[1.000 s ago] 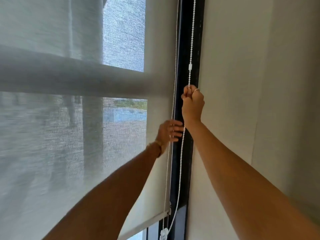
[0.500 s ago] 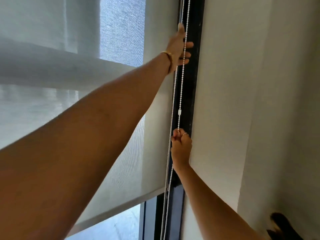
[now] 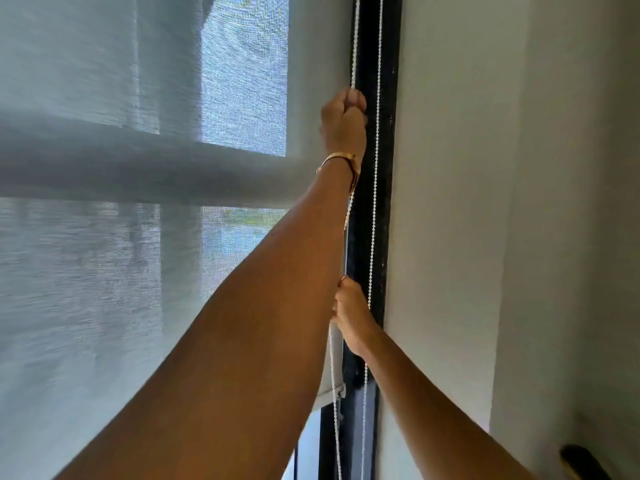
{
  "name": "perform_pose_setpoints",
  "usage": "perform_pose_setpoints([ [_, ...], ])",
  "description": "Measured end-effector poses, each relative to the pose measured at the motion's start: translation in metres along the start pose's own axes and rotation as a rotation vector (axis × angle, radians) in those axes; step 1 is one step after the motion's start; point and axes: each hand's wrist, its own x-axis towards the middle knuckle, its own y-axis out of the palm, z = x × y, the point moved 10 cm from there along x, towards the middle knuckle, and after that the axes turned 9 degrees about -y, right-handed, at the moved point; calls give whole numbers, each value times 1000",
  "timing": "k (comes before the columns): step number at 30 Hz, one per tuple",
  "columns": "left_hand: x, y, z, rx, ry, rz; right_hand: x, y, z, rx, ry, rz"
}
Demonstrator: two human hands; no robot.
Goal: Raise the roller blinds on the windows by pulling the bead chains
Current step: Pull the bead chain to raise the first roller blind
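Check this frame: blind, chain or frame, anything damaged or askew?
Nothing stands out. Both bead chain strands hang straight along the black window frame, and the roller blind hangs flat.

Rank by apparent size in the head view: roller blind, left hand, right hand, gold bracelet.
1. roller blind, fills most of the frame.
2. left hand and right hand: they look alike, and the differing reach makes ranking unsure.
3. gold bracelet, smallest.

I am seeing a pale wall (image 3: 485,202) standing on the right, meeting a black window frame (image 3: 389,168). Daylight is coming through the window (image 3: 242,81), showing blurred greenery outside.
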Motion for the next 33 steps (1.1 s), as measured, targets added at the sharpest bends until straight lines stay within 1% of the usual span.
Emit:
perform_pose_setpoints([
  [3, 1, -7, 7, -2, -14, -10, 4, -7, 0, 68, -8, -35],
  [6, -3, -18, 23, 18, -38, -17, 12, -8, 16, 195, -19, 17],
  [11, -24, -27, 61, 47, -100, 15, 32, -25, 52, 248, -61, 26],
  [14, -41, -28, 76, 57, -130, 22, 44, -34, 60, 201, -42, -12],
  [16, -59, -28, 80, 68, -93, 11, 50, -38, 67, 169, -18, -9],
  [22, -90, -34, 124, 151, -97, -31, 76, -60, 122, 43, -100, 2],
  [24, -101, -35, 137, 184, -84, -19, 85, -63, 137, 33, -119, 26],
  [29, -127, -35, 174, 231, -96, 19, 95, -48, 153, 41, -131, 151],
  [33, -153, -36, 209, 228, -163, 65, 102, -42, 149, 52, -109, 139],
])
